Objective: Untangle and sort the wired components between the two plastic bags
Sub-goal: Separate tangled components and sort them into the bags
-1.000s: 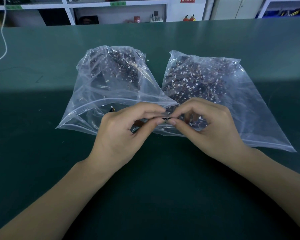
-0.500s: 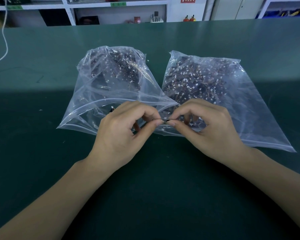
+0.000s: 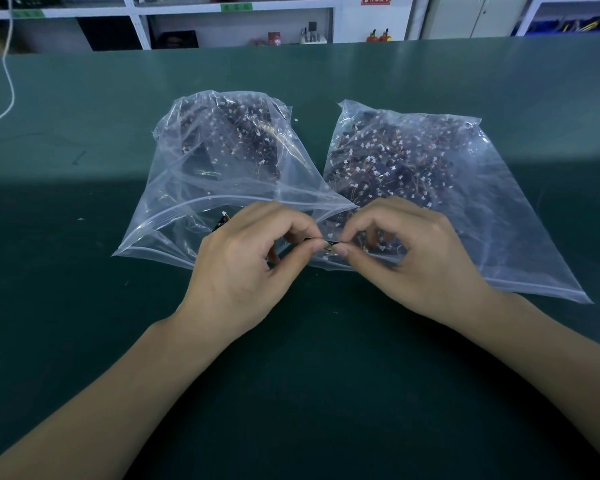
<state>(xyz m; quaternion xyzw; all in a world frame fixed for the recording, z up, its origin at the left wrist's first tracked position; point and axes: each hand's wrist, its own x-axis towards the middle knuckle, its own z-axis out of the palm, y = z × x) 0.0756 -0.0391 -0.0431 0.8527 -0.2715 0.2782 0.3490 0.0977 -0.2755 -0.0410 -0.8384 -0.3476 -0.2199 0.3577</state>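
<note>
Two clear plastic zip bags lie side by side on the green table, each holding a dark tangle of thin wires with small white connectors: the left bag point(image 3: 174, 216) and the right bag point(image 3: 499, 209). Just in front of where the bags meet, my left hand point(image 3: 246, 268) and my right hand point(image 3: 423, 261) pinch the two ends of one small dark wired component point(image 3: 328, 242) between thumb and fingertips. Another wired piece point(image 3: 222, 221) pokes out behind my left hand; its far end is hidden.
The green table point(image 3: 84, 341) stretches wide on all sides of the bags. A white cable point(image 3: 9, 81) hangs at the far left. White shelving point(image 3: 236, 26) with small items stands beyond the table's far edge.
My left fingers have curled in tighter on the component and the fingertips of both hands have drawn a little closer together. The bags have not moved.
</note>
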